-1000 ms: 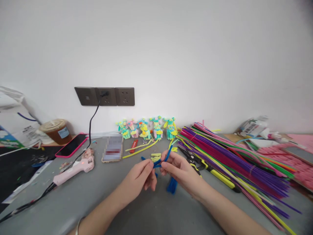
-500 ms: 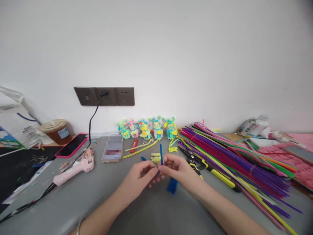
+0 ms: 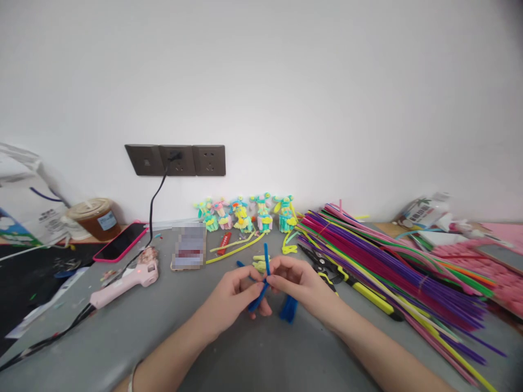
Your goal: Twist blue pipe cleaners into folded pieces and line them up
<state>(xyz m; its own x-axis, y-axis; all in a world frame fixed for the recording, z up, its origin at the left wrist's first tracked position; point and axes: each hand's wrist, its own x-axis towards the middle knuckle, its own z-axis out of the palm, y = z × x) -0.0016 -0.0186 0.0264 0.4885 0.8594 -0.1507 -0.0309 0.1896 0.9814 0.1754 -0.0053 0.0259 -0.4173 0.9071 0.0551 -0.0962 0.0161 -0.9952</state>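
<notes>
Between my two hands is a bent blue pipe cleaner (image 3: 266, 260), one end sticking up and another slanting down to the left. My left hand (image 3: 241, 288) pinches it with thumb and fingers, and a further blue end pokes out behind those fingers. Close against it, my right hand (image 3: 292, 276) grips the same pipe cleaner near the bend. Beneath the right hand lies a small bunch of blue pipe cleaner pieces (image 3: 289, 309), partly covered. Pale yellow pieces (image 3: 260, 264) rest just beyond my fingers.
Several colourful pipe cleaner figures (image 3: 265, 213) line the wall. On the right lie yellow-black pliers (image 3: 327, 267), a yellow-handled tool (image 3: 373, 296) and a big bundle of pipe cleaners (image 3: 379, 272). To the left are a pink glue gun (image 3: 122, 286), phones (image 3: 121, 242) and a drink cup (image 3: 96, 218).
The slanting lower length of the blue pipe cleaner now shows below my left thumb. Its upright end leans slightly more left. Both hands stay almost in place.
</notes>
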